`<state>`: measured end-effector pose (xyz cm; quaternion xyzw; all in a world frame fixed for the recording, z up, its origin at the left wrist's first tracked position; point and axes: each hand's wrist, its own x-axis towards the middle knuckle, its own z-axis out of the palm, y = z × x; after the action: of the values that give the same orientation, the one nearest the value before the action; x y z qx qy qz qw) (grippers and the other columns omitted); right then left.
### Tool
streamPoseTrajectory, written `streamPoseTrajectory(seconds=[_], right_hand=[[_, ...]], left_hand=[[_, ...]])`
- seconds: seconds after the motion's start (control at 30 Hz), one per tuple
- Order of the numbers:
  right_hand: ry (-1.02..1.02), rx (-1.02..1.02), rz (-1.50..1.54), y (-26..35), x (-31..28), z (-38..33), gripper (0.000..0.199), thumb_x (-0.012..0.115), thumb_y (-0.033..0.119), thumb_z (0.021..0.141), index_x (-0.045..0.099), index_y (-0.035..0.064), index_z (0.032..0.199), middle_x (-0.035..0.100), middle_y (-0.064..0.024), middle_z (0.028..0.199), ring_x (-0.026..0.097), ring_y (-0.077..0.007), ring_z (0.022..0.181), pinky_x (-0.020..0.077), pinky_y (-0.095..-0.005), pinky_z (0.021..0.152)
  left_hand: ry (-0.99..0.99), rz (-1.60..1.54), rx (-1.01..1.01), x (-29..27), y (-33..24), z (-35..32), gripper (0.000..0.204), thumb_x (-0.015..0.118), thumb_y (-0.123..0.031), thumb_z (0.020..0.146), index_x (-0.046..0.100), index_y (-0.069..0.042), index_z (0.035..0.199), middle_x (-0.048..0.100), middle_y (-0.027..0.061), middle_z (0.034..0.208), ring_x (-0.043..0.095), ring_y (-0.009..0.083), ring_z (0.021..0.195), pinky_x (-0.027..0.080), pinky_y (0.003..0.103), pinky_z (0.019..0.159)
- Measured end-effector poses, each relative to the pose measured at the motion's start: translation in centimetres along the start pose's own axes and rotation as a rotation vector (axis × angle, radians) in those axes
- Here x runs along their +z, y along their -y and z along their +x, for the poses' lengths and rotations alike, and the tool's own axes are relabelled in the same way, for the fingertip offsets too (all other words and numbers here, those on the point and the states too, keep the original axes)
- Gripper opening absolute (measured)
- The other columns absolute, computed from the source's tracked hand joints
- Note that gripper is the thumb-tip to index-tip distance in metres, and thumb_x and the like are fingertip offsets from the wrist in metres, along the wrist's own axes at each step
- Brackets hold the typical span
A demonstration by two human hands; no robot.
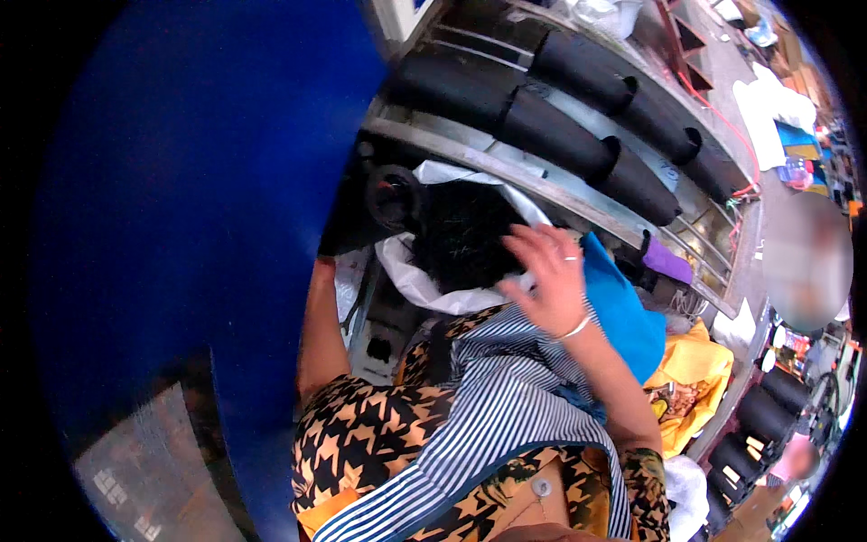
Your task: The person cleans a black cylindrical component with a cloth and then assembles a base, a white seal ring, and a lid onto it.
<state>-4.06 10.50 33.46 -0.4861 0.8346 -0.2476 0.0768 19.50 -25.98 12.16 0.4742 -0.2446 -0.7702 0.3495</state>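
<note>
A white bag (pixel 417 282) with its mouth spread wide lies in front of me, filled with black, fuzzy, fibre-like material (pixel 474 230). Over its right side hovers my right hand (pixel 553 275), fingers spread and slightly blurred, holding nothing. My left forearm (pixel 321 330) reaches up at the left, and a dark shape hides the hand beyond the wrist. Beside the bag's upper left edge is a black tube-like piece with a round, ring-shaped end (pixel 395 197). Whether my left hand grips it cannot be made out.
Black rolls (pixel 555 126) lie in rows on a metal-framed rack (pixel 506 167) beyond the bag. A blue panel (pixel 208 181) fills the left. Blue cloth (pixel 623 316), yellow cloth (pixel 700 375) and a purple roll (pixel 668 260) lie to the right. A person (pixel 808 262) is farther right.
</note>
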Motion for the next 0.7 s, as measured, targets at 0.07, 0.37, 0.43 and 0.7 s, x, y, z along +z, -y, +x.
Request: streamPoseTrajectory(seconds=[0.07, 0.37, 0.43, 0.7], right_hand=[[-0.026, -0.053, 0.016, 2.4, 0.0, 0.8, 0.069, 0.070, 0.049, 0.075, 0.055, 0.0158, 0.134, 0.049, -0.0067, 0.142, 0.036, -0.0356, 0.136, 0.0260, -0.0581, 0.109], [-0.182, 0.167, -0.072, 1.3, -0.5, -3.3, 0.056, 0.077, 0.035, 0.070, 0.063, 0.0247, 0.123, 0.056, 0.0013, 0.127, 0.035, -0.0374, 0.134, 0.0257, -0.0689, 0.104], [-0.187, 0.192, -0.074, 1.9, -0.6, -3.8, 0.058, 0.078, 0.036, 0.070, 0.062, 0.0253, 0.124, 0.056, 0.0010, 0.127, 0.036, -0.0393, 0.133, 0.0258, -0.0694, 0.103], [-0.064, 0.251, -0.068, 1.7, -0.5, -3.9, 0.047, 0.082, 0.036, 0.063, 0.066, 0.0174, 0.103, 0.060, -0.0034, 0.103, 0.044, -0.0431, 0.119, 0.0313, -0.0637, 0.100]], left_hand=[[0.072, 0.025, -0.103, 7.8, 0.1, -3.8, 0.049, 0.053, -0.044, 0.093, 0.060, -0.010, 0.128, 0.062, 0.0081, 0.127, 0.058, 0.0293, 0.117, 0.047, 0.045, 0.099], [0.314, 0.088, -0.534, 12.5, 10.5, -10.0, 0.045, 0.059, -0.041, 0.093, 0.060, -0.010, 0.126, 0.063, 0.0053, 0.127, 0.058, 0.0244, 0.118, 0.044, 0.040, 0.103], [0.339, 0.090, -0.558, 12.7, 11.8, -10.4, 0.046, 0.060, -0.042, 0.092, 0.060, -0.011, 0.126, 0.063, 0.0048, 0.127, 0.058, 0.0235, 0.118, 0.044, 0.040, 0.103], [0.326, 0.096, -0.574, 12.3, 13.9, -11.0, 0.047, 0.061, -0.043, 0.090, 0.061, -0.011, 0.123, 0.063, 0.0049, 0.125, 0.058, 0.0232, 0.117, 0.044, 0.040, 0.104]])
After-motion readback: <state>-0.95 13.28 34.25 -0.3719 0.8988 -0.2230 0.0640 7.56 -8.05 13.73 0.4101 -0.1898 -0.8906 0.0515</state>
